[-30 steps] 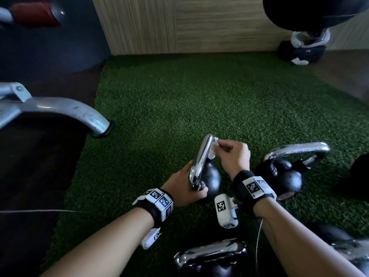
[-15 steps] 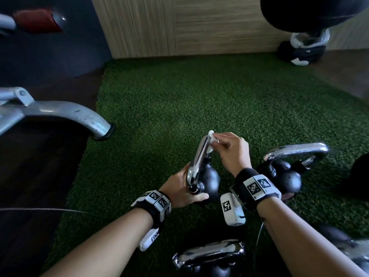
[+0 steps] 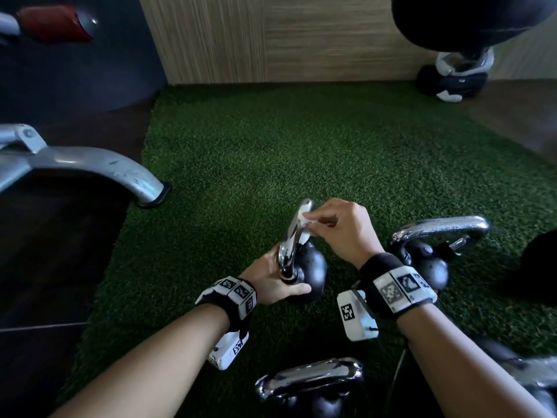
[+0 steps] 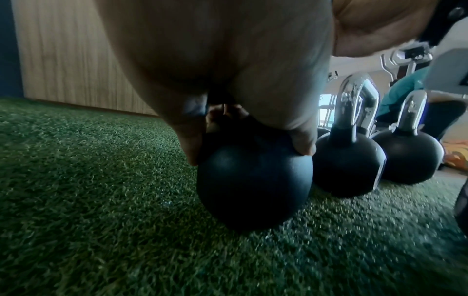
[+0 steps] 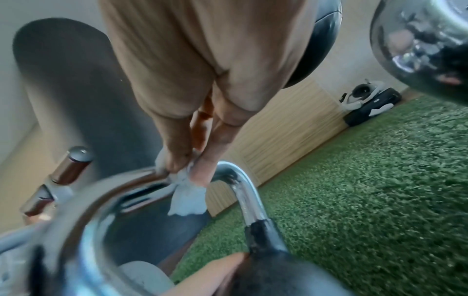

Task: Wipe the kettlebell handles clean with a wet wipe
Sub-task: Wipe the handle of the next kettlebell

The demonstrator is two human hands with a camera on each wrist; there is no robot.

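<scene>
A black kettlebell [image 3: 312, 267] with a chrome handle [image 3: 294, 236] stands on the green turf in the middle of the head view. My left hand [image 3: 271, 282] grips it low down, where the handle meets the ball [image 4: 253, 176], thumb on one side and fingers on the other. My right hand [image 3: 340, 227] pinches a white wet wipe [image 3: 304, 220] against the top bend of the handle. In the right wrist view the wipe [image 5: 187, 196] hangs below my fingertips [image 5: 200, 172], pressed to the chrome handle [image 5: 238, 180].
Another kettlebell [image 3: 434, 251] stands to the right, one [image 3: 313, 384] sits near me, and a further one at the lower right edge. A grey machine leg [image 3: 99, 170] ends at the turf's left edge. A wood-panel wall [image 3: 271, 37] bounds the far side. Open turf [image 3: 301, 140] lies ahead.
My right hand has slid the wipe along the top bend of the handle, a little up and then back toward me. My left hand keeps its hold at the handle's base.
</scene>
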